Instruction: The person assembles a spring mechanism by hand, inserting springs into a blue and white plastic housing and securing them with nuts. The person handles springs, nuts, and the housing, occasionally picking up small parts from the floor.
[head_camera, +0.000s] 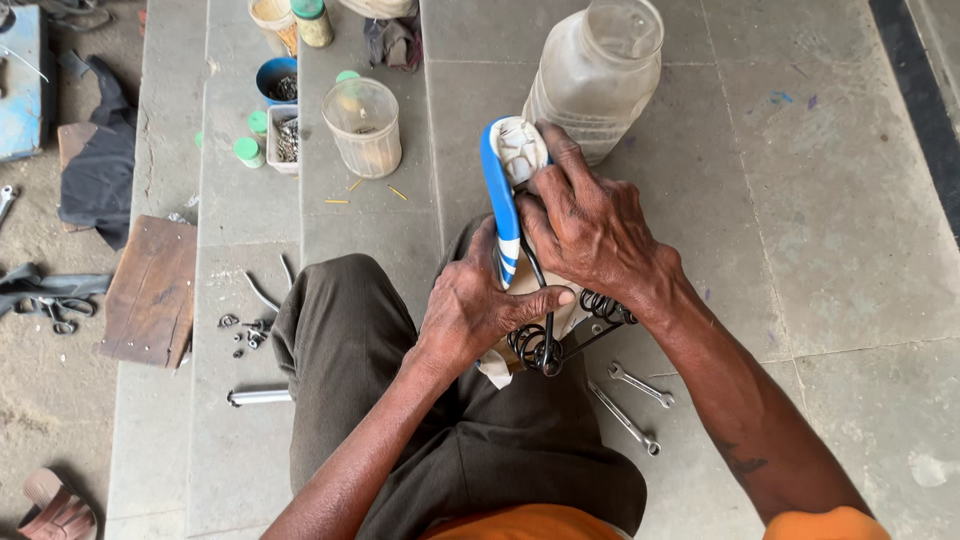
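Orange sleeves and dark olive trousers (400, 400) fill the bottom edge; the person sits on a grey stone step (830, 200) with knees drawn up.

Item held: bicycle saddle (510, 190), blue and white cover, stood on edge over the lap, nose pointing away from the body, underside with black coil springs (545, 340) and wire rails turned toward the right.

Left hand (475, 305): closed around the rear of the saddle, thumb lying across the rails just above the springs.

Right hand (590, 225): wrapped over the pale underside near the nose, fingers pressed flat against it.

Beside the right thigh, on the step: two open-ended spanners (632, 400), lying apart from each other, untouched.

Beyond the saddle: large cloudy plastic jar (600, 75), upright, just behind the right hand.

Left of it: smaller clear plastic tub (362, 125); a blue cup (275, 80) and a white box of small metal parts (285, 140); green caps (247, 150).

Lower step, left: loose nuts and bolts (245, 330), a metal tube (258, 397), a wooden board (150, 290).

Ground, far left: dark cloth (98, 170), a sandal (55, 505).
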